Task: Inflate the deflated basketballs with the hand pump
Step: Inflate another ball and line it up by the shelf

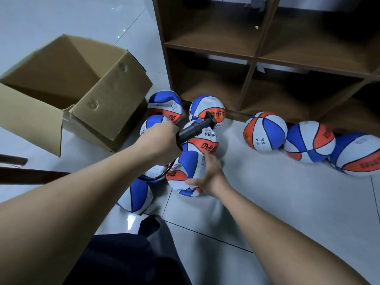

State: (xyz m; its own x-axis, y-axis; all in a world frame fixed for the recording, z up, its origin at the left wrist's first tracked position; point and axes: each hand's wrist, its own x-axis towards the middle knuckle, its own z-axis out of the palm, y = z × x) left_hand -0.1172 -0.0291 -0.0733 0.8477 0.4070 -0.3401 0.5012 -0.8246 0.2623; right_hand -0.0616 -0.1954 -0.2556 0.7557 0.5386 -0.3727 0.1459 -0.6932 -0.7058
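Head view shows the job partly done, as I judge it: three round, full-looking basketballs point(265, 131) lie in a row on the floor point(267, 202) along the foot of the shelf unit point(255, 56), while six slack, dented ones cluster beside the cardboard box point(86, 87), nine balls in all. The left hand point(162, 140) has its fingers wrapped round the barrel of the one black hand pump point(193, 129), its handle pointing away and its hose looping down below the hand. The right hand point(209, 175) rests with fingers loosely spread against a crumpled ball point(185, 171) in the cluster. Whether the needle is seated, I cannot tell.
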